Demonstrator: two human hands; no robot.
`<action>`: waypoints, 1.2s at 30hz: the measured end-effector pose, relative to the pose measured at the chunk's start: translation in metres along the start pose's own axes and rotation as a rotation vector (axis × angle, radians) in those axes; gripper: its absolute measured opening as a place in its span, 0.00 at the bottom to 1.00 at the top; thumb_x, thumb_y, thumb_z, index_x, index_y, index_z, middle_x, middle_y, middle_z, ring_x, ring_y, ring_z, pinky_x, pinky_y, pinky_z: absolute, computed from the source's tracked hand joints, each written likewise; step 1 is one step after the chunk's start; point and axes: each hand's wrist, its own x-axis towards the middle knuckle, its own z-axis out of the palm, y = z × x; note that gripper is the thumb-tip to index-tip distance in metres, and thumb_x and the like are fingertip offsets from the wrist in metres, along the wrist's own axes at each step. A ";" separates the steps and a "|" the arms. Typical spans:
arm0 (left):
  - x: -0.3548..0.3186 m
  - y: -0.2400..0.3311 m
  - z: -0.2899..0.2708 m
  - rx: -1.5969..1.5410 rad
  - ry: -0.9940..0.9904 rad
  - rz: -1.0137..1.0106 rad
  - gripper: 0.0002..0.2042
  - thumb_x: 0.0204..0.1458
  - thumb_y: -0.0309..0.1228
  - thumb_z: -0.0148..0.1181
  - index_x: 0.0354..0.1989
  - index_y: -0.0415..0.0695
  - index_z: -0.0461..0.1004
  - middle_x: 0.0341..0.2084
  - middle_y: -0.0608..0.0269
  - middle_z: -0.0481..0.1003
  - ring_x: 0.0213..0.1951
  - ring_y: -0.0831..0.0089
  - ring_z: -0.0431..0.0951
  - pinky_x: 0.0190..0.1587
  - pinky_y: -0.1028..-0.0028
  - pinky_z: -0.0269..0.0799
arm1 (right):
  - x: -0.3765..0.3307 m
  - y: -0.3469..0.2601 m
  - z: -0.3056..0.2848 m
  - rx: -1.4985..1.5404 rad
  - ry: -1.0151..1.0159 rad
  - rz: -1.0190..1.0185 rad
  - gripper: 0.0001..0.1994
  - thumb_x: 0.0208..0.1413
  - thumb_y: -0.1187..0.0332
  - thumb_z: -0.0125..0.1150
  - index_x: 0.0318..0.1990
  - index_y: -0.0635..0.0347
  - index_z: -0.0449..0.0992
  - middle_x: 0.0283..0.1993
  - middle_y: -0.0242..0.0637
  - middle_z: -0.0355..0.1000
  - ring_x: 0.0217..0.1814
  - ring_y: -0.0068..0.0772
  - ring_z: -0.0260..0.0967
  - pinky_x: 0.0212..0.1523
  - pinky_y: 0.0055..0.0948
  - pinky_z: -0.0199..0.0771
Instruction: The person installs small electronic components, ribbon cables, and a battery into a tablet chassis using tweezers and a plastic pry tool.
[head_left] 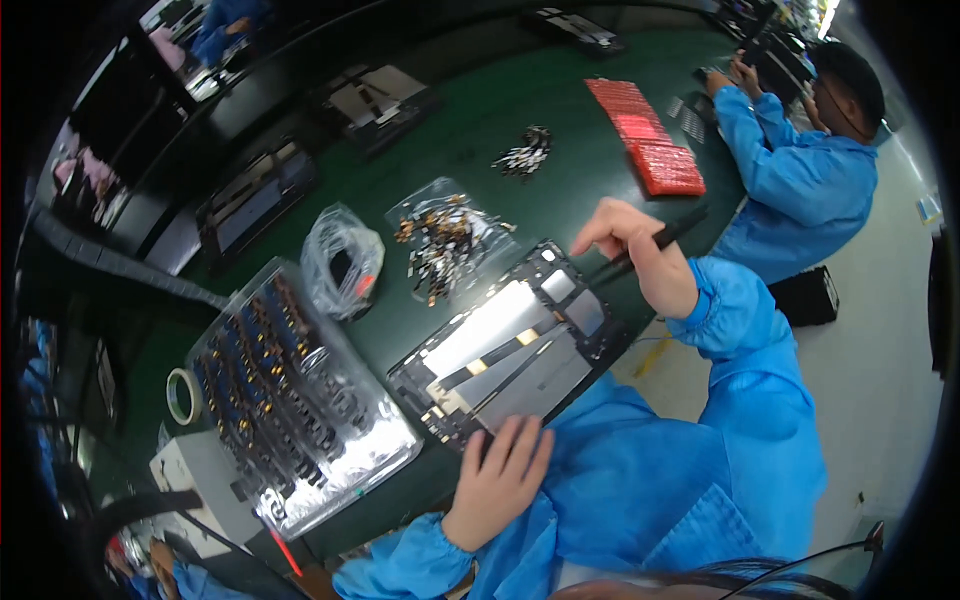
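The right hand [640, 250] has its grip closed around a thin black tool [650, 245], pinched between thumb and fingers, with the tool's shaft running out past the wrist toward the surface's near edge. The fingertips point down over the far corner of an opened flat device [510, 345], a dark frame with pale metal plates and thin flat cables inside it. Whether the tool's tip touches the device I cannot tell. The left hand [500, 475] lies flat, fingers spread and holding nothing, pressing on the near corner of the same device. The device lies tilted at the near edge of the green surface [470, 130], right in front of the person.

Just beside the device on the left lies a clear plastic tray [300, 400] filled with rows of small dark and blue parts. A roll of tape [183, 396] sits at the tray's left edge. Behind the device, further in on the surface, lie a clear bag of small gold and black parts [445, 240] and a crumpled clear bag [342, 258]. A loose heap of small parts [525, 153] lies toward the middle, and a row of red packets [648, 135] runs toward the far right edge, where another person in a blue coat [800, 170] works.
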 end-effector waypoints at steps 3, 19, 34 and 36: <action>0.021 -0.006 0.015 -0.026 0.030 0.134 0.16 0.45 0.31 0.48 0.45 0.43 0.70 0.49 0.59 0.66 0.52 0.65 0.65 0.49 0.64 0.61 | 0.042 -0.032 0.024 0.343 -0.084 0.106 0.19 0.60 0.57 0.39 0.29 0.61 0.70 0.26 0.27 0.63 0.28 0.14 0.56 0.29 0.16 0.56; 0.021 -0.017 0.038 0.021 0.078 0.201 0.18 0.47 0.31 0.46 0.46 0.35 0.69 0.55 0.52 0.59 0.56 0.61 0.60 0.52 0.67 0.60 | 0.163 0.060 0.163 -0.126 -0.098 -0.166 0.10 0.45 0.70 0.61 0.37 0.59 0.76 0.35 0.39 0.72 0.30 0.31 0.71 0.32 0.26 0.70; 0.020 -0.019 0.036 -0.049 0.020 0.201 0.21 0.46 0.33 0.46 0.48 0.34 0.68 0.57 0.51 0.57 0.58 0.59 0.57 0.54 0.64 0.58 | 0.164 0.070 0.168 -0.177 -0.098 -0.129 0.09 0.45 0.72 0.59 0.37 0.59 0.76 0.35 0.40 0.72 0.33 0.33 0.71 0.34 0.26 0.71; 0.020 -0.020 0.037 -0.054 0.028 0.194 0.21 0.46 0.33 0.46 0.48 0.34 0.68 0.57 0.51 0.57 0.58 0.59 0.57 0.54 0.64 0.58 | 0.164 0.069 0.168 -0.166 -0.077 -0.150 0.09 0.44 0.72 0.60 0.36 0.58 0.77 0.34 0.41 0.72 0.31 0.34 0.72 0.34 0.26 0.71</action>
